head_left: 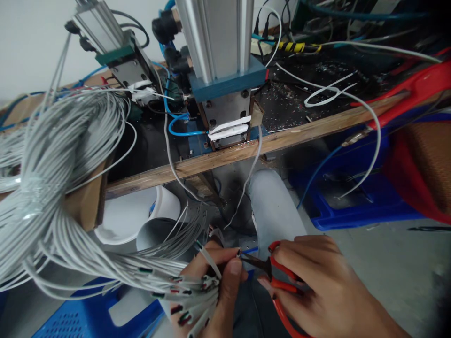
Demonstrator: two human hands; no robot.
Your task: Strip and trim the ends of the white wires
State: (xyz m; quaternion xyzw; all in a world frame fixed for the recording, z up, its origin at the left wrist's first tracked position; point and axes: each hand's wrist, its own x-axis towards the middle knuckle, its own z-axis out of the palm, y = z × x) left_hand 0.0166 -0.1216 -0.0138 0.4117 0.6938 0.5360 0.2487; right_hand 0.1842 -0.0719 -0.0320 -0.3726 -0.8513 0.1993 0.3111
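A thick bundle of pale grey cables [141, 277] runs in from the left, its ends showing short dark, red and green wires. My left hand [218, 281] is wrapped round these cable ends, with thumb and forefinger pinched on one small wire end. Red-handled scissors [282, 277] are in my right hand [317, 281], fingers through the loops. Their dark blades point left and touch or nearly touch the tip between my left thumb and forefinger; whether they are closed on it I cannot tell.
Two pneumatic presses [225, 75] stand on the dark bench [289, 108] with its wooden edge. A large cable coil [70, 141] lies at left on cardboard. Below are a white bucket [134, 216] and blue stools [324, 211]. A red-handled tool [416, 94] lies right.
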